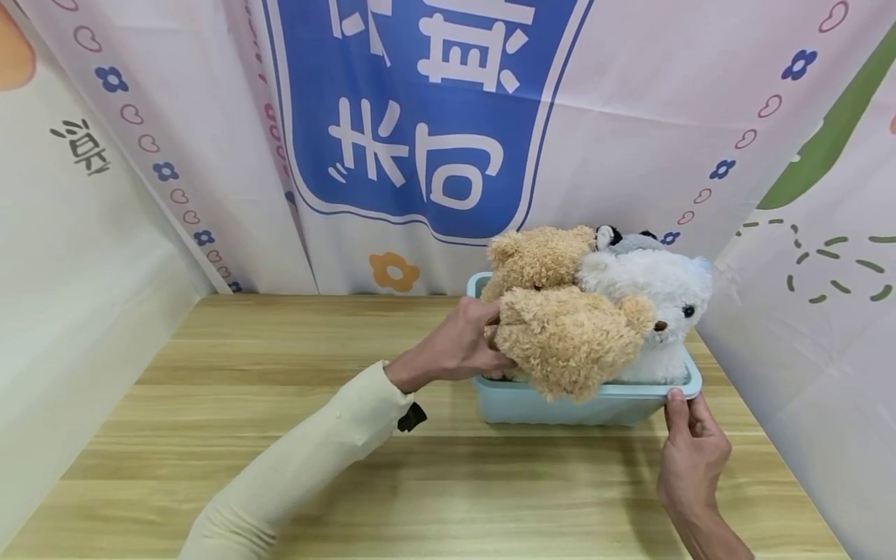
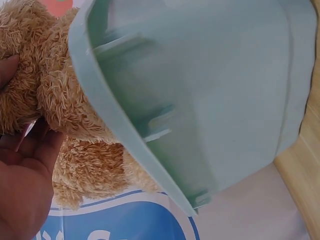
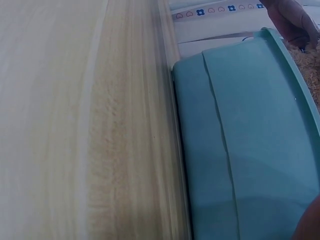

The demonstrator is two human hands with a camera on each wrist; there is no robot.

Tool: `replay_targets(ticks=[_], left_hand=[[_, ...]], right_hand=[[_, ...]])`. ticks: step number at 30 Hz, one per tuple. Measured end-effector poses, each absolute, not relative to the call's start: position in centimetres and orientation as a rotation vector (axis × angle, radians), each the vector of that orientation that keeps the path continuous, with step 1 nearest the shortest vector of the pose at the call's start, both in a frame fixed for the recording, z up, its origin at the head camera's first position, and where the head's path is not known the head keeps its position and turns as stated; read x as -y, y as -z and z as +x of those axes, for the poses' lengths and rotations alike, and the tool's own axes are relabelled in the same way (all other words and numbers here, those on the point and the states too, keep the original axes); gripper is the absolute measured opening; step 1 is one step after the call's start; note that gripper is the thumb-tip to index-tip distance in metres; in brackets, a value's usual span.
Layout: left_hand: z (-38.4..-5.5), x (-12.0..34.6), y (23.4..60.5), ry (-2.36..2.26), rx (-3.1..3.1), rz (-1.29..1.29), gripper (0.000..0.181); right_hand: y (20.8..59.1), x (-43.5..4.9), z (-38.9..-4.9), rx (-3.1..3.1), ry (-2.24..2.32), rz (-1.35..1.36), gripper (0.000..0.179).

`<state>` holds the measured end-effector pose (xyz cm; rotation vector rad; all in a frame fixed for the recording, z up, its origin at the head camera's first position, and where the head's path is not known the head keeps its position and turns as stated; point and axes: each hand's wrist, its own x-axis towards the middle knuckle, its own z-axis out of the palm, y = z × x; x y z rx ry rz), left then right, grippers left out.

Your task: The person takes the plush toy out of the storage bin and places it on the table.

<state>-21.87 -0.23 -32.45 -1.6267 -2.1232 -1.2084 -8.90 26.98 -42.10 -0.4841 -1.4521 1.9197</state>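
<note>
My left hand (image 1: pixel 465 342) grips a curly tan teddy bear (image 1: pixel 574 342) at the front left of a light blue plastic bin (image 1: pixel 567 411). In the left wrist view, the thumb lies on one side of the bear's fur (image 2: pixel 65 95) and the fingers on the other. This bear leans over the bin's front rim. My right hand (image 1: pixel 696 459) holds the bin's front right corner, thumb at the rim; its other fingers are partly hidden. Inside the bin sit another tan teddy bear (image 1: pixel 542 257), a white plush toy (image 1: pixel 651 292) and, behind, a grey plush toy (image 1: pixel 637 243), mostly hidden.
The bin stands on a wood-grain table (image 1: pixel 336 420), near its right side. A printed cloth (image 1: pixel 420 117) hangs behind the table. More printed cloth walls flank it left (image 1: pixel 84 257) and right (image 1: pixel 805 327), the right one close to the bin.
</note>
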Motion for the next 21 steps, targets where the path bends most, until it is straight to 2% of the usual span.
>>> replay_targets(ticks=[21], left_hand=[[-21.7, 1.8, 28.3, 1.330, 2.127, -1.532, 0.052]], right_hand=[[42.4, -27.1, -9.0, 1.365, -1.960, -0.415, 0.053]])
